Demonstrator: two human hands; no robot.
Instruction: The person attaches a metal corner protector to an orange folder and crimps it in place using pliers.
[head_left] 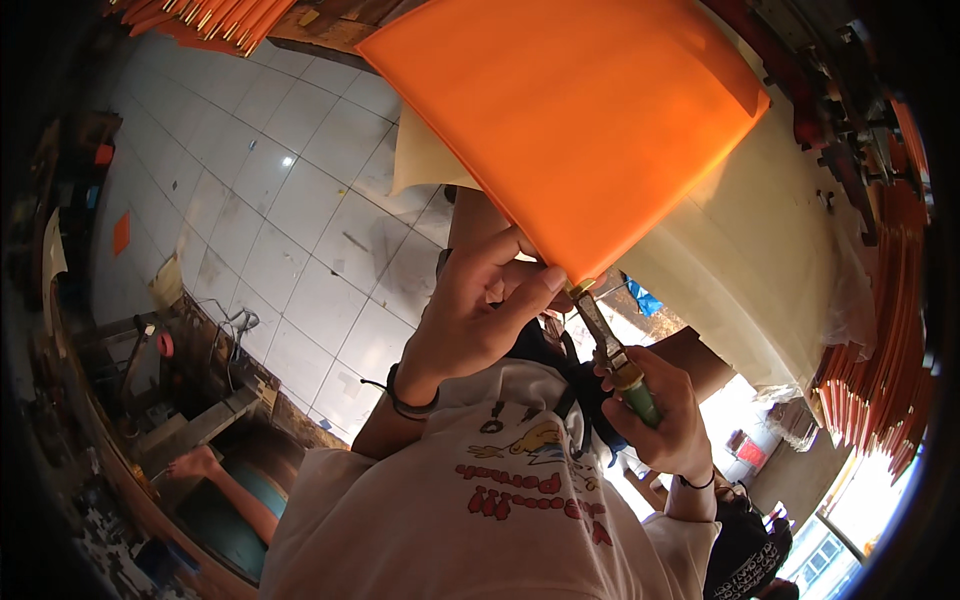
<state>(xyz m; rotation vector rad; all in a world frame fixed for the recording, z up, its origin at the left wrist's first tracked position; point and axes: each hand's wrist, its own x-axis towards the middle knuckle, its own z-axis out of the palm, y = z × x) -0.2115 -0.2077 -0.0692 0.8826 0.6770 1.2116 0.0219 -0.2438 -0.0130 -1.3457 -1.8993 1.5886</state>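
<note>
A large flat orange panel (590, 110), sheet-like with a folded-looking rim, slants across the upper middle. My left hand (480, 310) pinches its near corner, the thumb on top and the fingers partly hidden under the edge. My right hand (665, 415) is closed around a plier-like hand tool (603, 330) with worn metal jaws and a green grip. The tip of that tool meets the panel's near corner, just right of my left thumb. Whether the jaws are clamped there is too small to tell.
Pale sheeting (740, 260) covers a surface beyond and right of the panel. Bundles of orange pieces (870, 400) hang at the right, and another orange stack (215, 20) lies at upper left. White floor tiles (300, 200) spread out on the left, near another person's bare leg (240, 490).
</note>
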